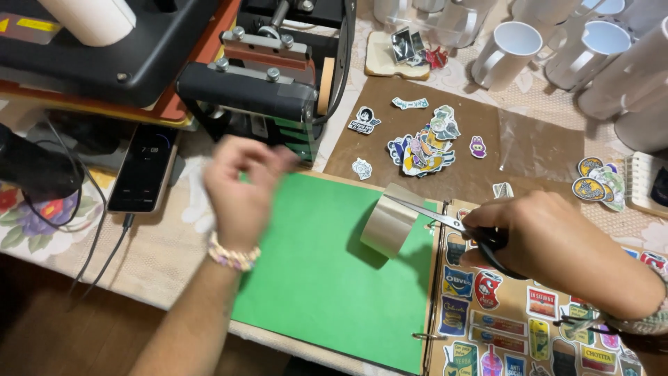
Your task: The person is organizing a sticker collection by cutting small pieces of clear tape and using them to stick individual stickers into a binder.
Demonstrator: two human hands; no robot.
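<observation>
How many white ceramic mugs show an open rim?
3 white ceramic mugs, all top right: one beside the clear container, one right of it, one cut off by the edge. Others may be hidden.

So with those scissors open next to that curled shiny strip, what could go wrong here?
1. The metal scissors in the right hand have their blades open at the curled, shiny beige strip; it looks unsupported, so the cut might wander.
2. The left hand is blurred and hovers over the green paper sheet; it could shift the sheet.
3. The pile of small colourful stickers lies loose nearby and could scatter.
</observation>
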